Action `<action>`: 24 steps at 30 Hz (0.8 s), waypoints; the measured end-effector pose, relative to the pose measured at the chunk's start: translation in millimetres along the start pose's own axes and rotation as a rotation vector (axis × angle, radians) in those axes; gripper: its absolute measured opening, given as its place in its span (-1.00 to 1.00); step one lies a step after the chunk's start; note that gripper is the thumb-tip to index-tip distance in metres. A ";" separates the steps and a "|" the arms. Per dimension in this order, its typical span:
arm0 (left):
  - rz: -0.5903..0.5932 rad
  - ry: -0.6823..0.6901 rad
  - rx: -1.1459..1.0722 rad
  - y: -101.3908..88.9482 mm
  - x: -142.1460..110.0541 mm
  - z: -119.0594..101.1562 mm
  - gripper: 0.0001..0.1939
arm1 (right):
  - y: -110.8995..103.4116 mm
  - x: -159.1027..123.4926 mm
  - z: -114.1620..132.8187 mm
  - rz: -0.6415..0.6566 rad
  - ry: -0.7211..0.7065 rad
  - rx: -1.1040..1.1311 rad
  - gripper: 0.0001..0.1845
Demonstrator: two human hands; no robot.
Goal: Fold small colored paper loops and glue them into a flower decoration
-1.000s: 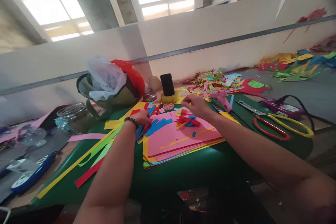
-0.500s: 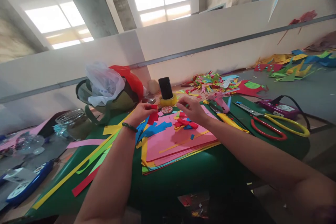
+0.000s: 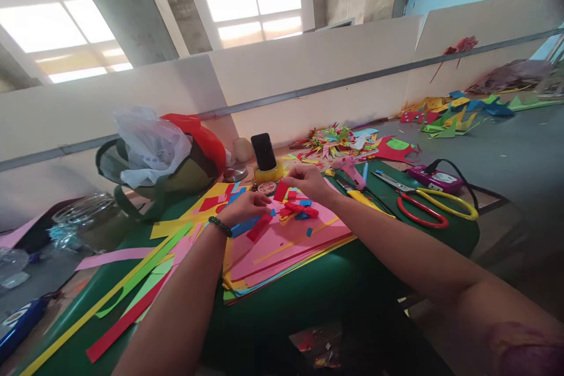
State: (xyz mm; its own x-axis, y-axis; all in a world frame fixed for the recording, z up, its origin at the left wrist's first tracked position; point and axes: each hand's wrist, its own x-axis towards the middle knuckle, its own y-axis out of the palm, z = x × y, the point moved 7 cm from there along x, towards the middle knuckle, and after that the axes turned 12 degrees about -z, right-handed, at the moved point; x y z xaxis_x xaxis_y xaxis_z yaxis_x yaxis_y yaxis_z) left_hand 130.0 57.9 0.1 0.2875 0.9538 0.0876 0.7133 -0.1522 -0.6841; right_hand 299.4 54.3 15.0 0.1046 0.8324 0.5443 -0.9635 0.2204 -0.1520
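My right hand (image 3: pixel 306 183) is closed in a pinch on a small red paper piece (image 3: pixel 280 191) over a stack of coloured paper sheets (image 3: pixel 291 241), pink on top. My left hand (image 3: pixel 247 209), a beaded bracelet at its wrist, hovers low over the stack's left part with fingers slightly apart and nothing visible in them. Just below it lie a red paper strip (image 3: pixel 259 228) and blue strips (image 3: pixel 243 227). Small red, blue and yellow paper pieces (image 3: pixel 299 210) are heaped in the middle of the pink sheet.
Scissors (image 3: pixel 412 191), a yellow-handled cutter (image 3: pixel 370 202) and a pink glue gun (image 3: pixel 351 171) lie right. A phone (image 3: pixel 263 151) leans on a yellow tape roll (image 3: pixel 268 173). Left are long paper strips (image 3: pixel 127 320), a bag (image 3: pixel 189 173) and a glass jar (image 3: pixel 90 223). Paper scraps (image 3: pixel 330 140) lie behind.
The left hand has moved down toward the near side from beside the tape roll, and a red strip now lies below it. A red piece now shows in the right hand. The view has shifted right.
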 end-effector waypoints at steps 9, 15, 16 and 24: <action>-0.064 0.000 -0.203 4.5 -15.3 -28.1 -0.51 | 8.6 -3.5 2.3 0.138 0.093 0.097 -0.54; 0.252 -0.070 -0.155 12.0 -25.5 -26.1 -0.61 | -66.7 -15.7 7.7 0.370 -0.016 -0.777 -0.53; 0.313 -0.061 -0.136 15.7 -28.1 -27.3 -0.63 | -86.8 -17.0 2.0 0.385 0.006 -0.912 -0.49; 0.483 -0.154 0.044 47.4 -28.1 -11.0 -0.70 | -152.2 4.2 -59.0 0.164 0.289 -1.184 -0.52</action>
State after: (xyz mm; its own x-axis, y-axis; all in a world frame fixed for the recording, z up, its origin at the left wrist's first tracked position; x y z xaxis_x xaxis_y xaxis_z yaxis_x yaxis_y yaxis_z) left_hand 162.8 21.0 -26.8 0.4781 0.8047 -0.3520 0.4935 -0.5777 -0.6502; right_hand 460.9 54.2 -8.2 0.1988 0.9425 0.2686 -0.1675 0.3027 -0.9382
